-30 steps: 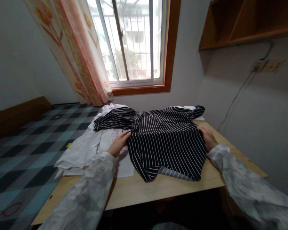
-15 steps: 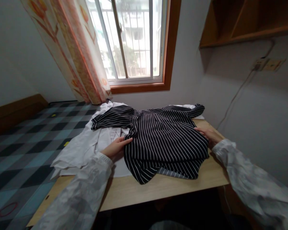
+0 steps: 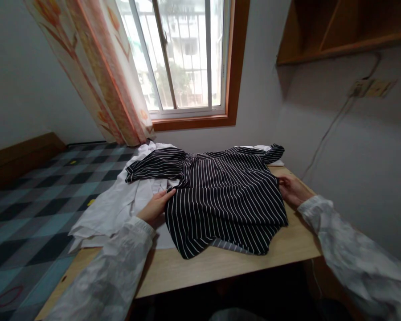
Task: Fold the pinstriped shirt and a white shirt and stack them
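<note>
A black shirt with white stripes (image 3: 227, 196) lies spread over the table, its short sleeves toward the window and its hem toward me. My left hand (image 3: 156, 206) pinches its left side edge, thumb on top. On the opposite side edge, my right hand (image 3: 293, 189) grips the cloth between thumb and fingers. The cloth between my hands is drawn fairly flat, with small creases. Beneath it and out to the left lies a white garment (image 3: 116, 209), partly covered. Part of the hem is turned so the greyish inner side shows.
The wooden table (image 3: 187, 276) has its front edge near me. At the left is a bed with a checked sheet (image 3: 30, 205). A curtain (image 3: 103, 80) hangs beside the window (image 3: 183, 58). A shelf (image 3: 347, 49) and a socket with a cord (image 3: 370, 88) are on the right wall.
My left hand has moved a little left and my right hand slightly right, pulling the shirt's sides apart. The lower part of the shirt has shifted left and looks flatter.
</note>
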`<state>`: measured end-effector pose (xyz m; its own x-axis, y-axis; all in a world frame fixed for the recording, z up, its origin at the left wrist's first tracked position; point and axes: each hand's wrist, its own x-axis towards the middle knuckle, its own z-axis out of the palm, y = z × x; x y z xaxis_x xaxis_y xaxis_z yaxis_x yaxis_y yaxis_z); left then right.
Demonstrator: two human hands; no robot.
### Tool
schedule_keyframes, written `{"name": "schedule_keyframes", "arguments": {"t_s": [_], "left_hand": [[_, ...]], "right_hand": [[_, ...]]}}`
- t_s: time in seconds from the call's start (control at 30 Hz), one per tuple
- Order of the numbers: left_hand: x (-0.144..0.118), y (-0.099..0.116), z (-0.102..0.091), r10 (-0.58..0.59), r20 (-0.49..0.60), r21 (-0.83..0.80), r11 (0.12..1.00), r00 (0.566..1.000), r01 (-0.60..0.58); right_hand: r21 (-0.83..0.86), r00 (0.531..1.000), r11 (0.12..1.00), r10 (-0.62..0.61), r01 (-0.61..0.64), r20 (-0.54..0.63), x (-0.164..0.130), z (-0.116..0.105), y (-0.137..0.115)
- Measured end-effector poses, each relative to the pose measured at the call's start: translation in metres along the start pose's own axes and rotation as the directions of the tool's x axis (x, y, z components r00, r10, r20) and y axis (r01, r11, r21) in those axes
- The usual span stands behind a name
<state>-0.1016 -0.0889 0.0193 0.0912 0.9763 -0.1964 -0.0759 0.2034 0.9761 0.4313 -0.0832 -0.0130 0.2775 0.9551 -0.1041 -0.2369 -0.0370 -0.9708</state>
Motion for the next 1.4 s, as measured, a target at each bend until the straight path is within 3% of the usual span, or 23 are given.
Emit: {"name": "schedule_keyframes", "arguments": {"t_s": [0.1, 0.23, 0.43, 0.7, 0.83, 1.03, 1.27, 1.4], "left_hand": [[0.000, 0.001, 0.002, 0.017, 0.003, 0.038, 0.999, 1.000, -0.017], [-0.002, 0.004, 0.004, 0.041, -0.003, 0.090, 0.995, 0.999, -0.041], [-0.007, -0.001, 0.003, 0.063, -0.026, 0.058, 0.996, 0.998, -0.061], [-0.008, -0.008, 0.005, 0.078, -0.069, -0.012, 0.997, 0.994, -0.079], [-0.007, -0.009, 0.005, 0.106, -0.091, -0.017, 0.994, 0.990, -0.108], [-0.004, -0.010, 0.005, 0.127, -0.119, 0.022, 0.992, 0.985, -0.125], [-0.002, -0.004, 0.007, 0.189, -0.121, 0.089, 0.980, 0.974, -0.179], [0.001, -0.002, 0.004, 0.218, -0.099, 0.194, 0.961, 0.971, -0.196]], "right_hand": [[0.140, 0.988, 0.978, 0.146, -0.152, 0.051, -0.001, 0.005, -0.009], [0.141, 0.973, 0.967, 0.192, -0.210, 0.131, -0.007, 0.017, -0.013], [0.163, 0.944, 0.931, 0.315, -0.328, 0.102, -0.009, 0.025, -0.009], [-0.030, 0.975, 0.981, 0.193, -0.191, 0.109, -0.025, 0.014, -0.003], [-0.036, 0.982, 0.987, 0.157, -0.154, 0.103, -0.024, -0.004, 0.001], [-0.065, 0.974, 0.993, 0.110, -0.099, 0.198, -0.025, -0.028, 0.004], [-0.014, 0.985, 0.994, -0.107, 0.109, 0.132, -0.037, -0.024, -0.007], [-0.218, 0.995, 0.971, -0.094, 0.100, 0.037, -0.024, -0.039, -0.014]]}}
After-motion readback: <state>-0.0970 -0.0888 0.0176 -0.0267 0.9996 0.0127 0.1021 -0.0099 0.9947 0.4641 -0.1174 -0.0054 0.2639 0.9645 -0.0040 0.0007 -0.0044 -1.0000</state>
